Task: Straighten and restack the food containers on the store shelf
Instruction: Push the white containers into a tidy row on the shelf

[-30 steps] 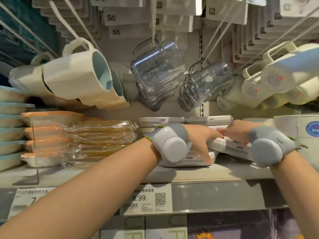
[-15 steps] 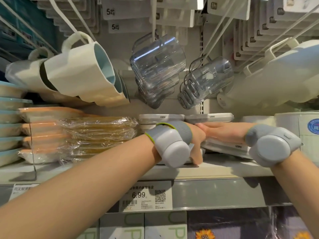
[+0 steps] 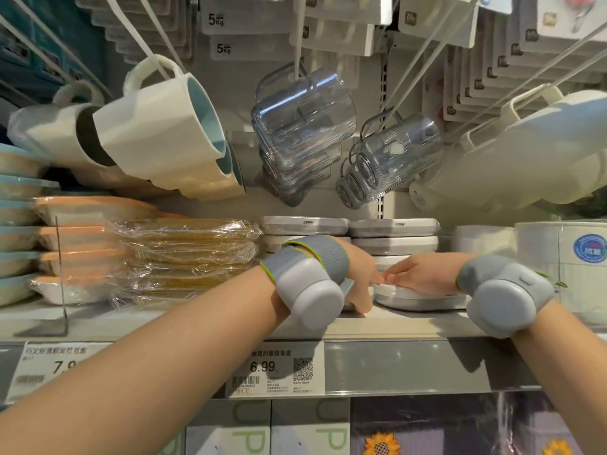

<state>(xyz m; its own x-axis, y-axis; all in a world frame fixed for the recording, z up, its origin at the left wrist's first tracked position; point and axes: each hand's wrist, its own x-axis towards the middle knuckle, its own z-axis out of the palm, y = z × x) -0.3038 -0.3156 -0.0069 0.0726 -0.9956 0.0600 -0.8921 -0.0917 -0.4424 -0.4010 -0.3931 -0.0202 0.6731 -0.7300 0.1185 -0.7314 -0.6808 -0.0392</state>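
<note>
Both hands are in on the shelf (image 3: 410, 326), meeting at the grey-and-white containers in the middle. The right hand (image 3: 423, 274) lies flat, palm down, fingers stretched out and together on top of the front container (image 3: 417, 298), which sits low on the shelf board, just right of centre. That grip is spread flat, pressing rather than clamping. The left hand (image 3: 359, 277) is beside it, fingertips touching the right hand's fingertips, its thumb reaching down to the shelf at the container's left edge. Its wrist device (image 3: 310, 290) hides most of the fingers, so I cannot tell whether the left grip is closed around anything.

Behind the hands stand two stacks of the same containers, side by side: the left stack (image 3: 305, 226) and the right stack (image 3: 394, 236), lids level and lined up, with small dark lettering on the top lids. The right wrist carries a matching device (image 3: 505, 297).

To the left sit orange-lidded trays in clear wrap (image 3: 184, 254), piled several high, and further left a pile of blue-rimmed trays (image 3: 19, 231). Overhead, white mugs (image 3: 161, 126) and clear mugs (image 3: 305, 126) hang from hooks. A price tag (image 3: 276, 372) reading 6.99 is on the shelf edge below the left forearm.
</note>
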